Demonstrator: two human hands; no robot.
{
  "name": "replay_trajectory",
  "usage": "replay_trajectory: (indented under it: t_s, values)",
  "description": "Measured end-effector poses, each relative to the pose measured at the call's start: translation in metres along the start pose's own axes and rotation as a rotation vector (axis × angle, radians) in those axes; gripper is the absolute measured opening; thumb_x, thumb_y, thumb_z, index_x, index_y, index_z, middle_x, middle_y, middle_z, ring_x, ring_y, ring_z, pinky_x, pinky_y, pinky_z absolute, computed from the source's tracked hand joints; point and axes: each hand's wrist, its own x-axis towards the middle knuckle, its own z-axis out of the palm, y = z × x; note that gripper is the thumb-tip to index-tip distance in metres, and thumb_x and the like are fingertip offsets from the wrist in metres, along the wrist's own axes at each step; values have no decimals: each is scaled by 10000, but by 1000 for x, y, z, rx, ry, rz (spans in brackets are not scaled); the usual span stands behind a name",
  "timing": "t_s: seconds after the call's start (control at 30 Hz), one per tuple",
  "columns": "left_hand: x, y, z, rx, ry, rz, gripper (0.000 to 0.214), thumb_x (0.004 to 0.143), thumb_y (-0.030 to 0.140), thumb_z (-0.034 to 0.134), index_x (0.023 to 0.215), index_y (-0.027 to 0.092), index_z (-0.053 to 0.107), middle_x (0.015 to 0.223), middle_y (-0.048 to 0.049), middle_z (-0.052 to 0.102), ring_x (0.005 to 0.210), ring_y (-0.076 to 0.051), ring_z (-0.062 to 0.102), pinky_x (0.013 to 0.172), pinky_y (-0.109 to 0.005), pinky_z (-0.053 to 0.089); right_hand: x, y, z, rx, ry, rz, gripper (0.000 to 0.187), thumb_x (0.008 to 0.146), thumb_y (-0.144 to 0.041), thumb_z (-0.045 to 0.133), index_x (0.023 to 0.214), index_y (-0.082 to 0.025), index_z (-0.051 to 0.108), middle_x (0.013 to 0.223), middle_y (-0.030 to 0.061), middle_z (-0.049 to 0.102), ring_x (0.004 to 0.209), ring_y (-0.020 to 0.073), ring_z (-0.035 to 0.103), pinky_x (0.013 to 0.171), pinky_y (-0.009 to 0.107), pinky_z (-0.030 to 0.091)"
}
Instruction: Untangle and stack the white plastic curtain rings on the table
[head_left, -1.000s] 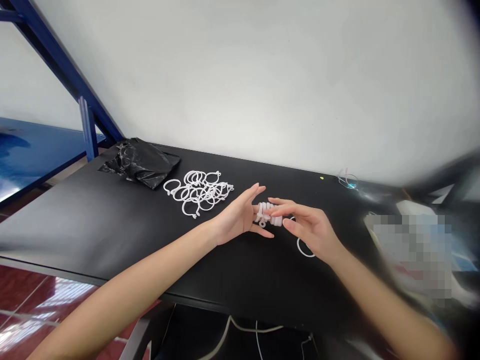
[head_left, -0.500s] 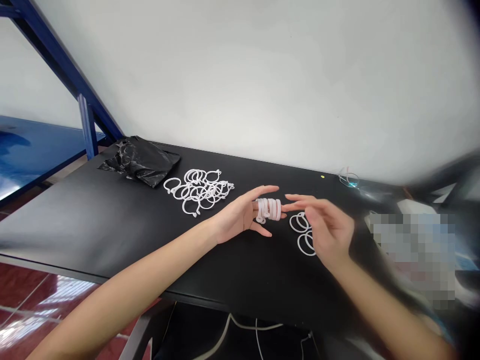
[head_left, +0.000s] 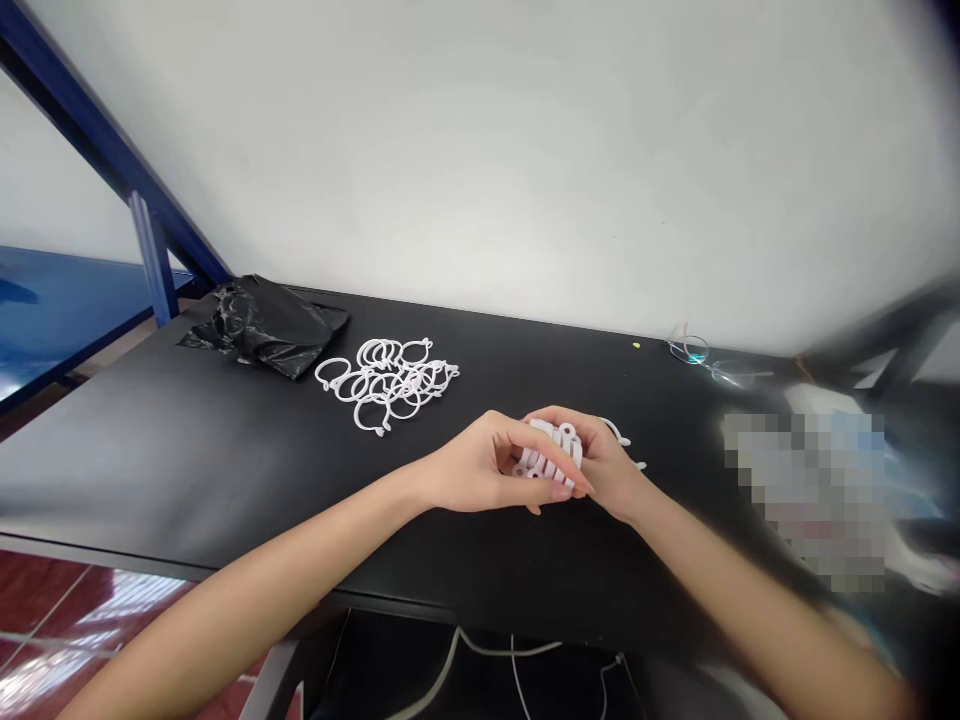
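Note:
My left hand and my right hand meet over the middle of the black table, both closed round a stack of several white plastic rings. The stack lies between the two palms, with its top edges showing. Parts of other white rings peek out on the table just behind my right hand. A loose pile of white rings lies farther back to the left, apart from both hands.
A crumpled black plastic bag sits at the table's back left. Clear glasses lie near the wall at the back right. A blue metal frame stands left. Cables hang under the front edge. A blurred area covers the right.
The rings sat threaded on my spread left fingers and my right hand had drawn away. Now both hands have closed together round the stack, lower and nearer the table.

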Motion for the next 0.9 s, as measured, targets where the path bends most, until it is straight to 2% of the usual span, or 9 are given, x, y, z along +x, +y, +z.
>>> replay_trajectory:
  t_s: [0.07,0.17,0.3,0.4,0.5,0.6,0.7,0.8,0.9]
  values:
    - [0,-1,2,31,46,8,213,776,215,728,935,143,607,857,-67,695,749,-159,643,610,-255,520,-1,3,2,-81,102,-67,144,684,-155,653,820,-202,650,706,-16,652,576,130,577,506,237,448]
    - [2,-7,6,129,224,26,376,752,218,734,998,203,450,820,-11,642,696,-139,607,572,-234,466,-3,7,4,-235,236,-163,175,689,-113,586,828,-216,613,686,-32,624,524,119,546,490,241,436]
    - [4,-16,9,514,453,88,438,761,206,663,1126,229,421,952,-27,610,798,-167,575,656,-273,469,-5,8,7,-389,362,-239,125,738,-152,596,834,-228,570,638,-43,575,475,114,503,473,255,412]
    - [5,-21,8,900,481,123,332,807,220,565,1127,218,476,1031,-68,585,928,-230,537,684,-312,442,-5,6,12,-554,406,-354,83,765,-178,599,809,-233,554,667,-21,576,538,132,503,531,279,427]
    - [5,-23,4,1030,438,105,180,875,207,437,1046,210,497,1033,-74,560,894,-223,525,629,-298,401,-7,5,16,-615,378,-429,60,797,-184,582,798,-236,551,745,7,583,586,140,503,550,288,443]
    - [4,-23,-2,920,425,117,233,825,95,403,1011,201,495,1011,-55,558,804,-178,528,647,-283,400,-8,1,17,-453,244,-318,101,800,-216,632,852,-238,547,747,-1,587,602,140,546,519,268,467]
    - [5,-22,-6,666,402,144,335,767,36,411,1045,189,520,969,-34,597,807,-160,541,718,-281,416,-9,-4,14,-212,89,-191,231,766,-253,722,908,-233,540,803,-1,634,666,143,610,553,263,519]
    - [10,-21,-6,260,427,39,247,812,93,435,1001,180,568,851,-11,605,741,-143,533,681,-268,412,-8,-8,10,-65,-26,-145,323,719,-271,788,943,-222,560,848,8,651,663,137,625,552,272,539]
    - [15,-21,-5,-267,432,-50,122,841,196,500,897,178,607,806,-10,607,735,-143,548,719,-284,442,-9,-7,10,-77,39,-221,418,713,-248,799,1071,-233,584,845,10,659,628,139,632,538,292,544]
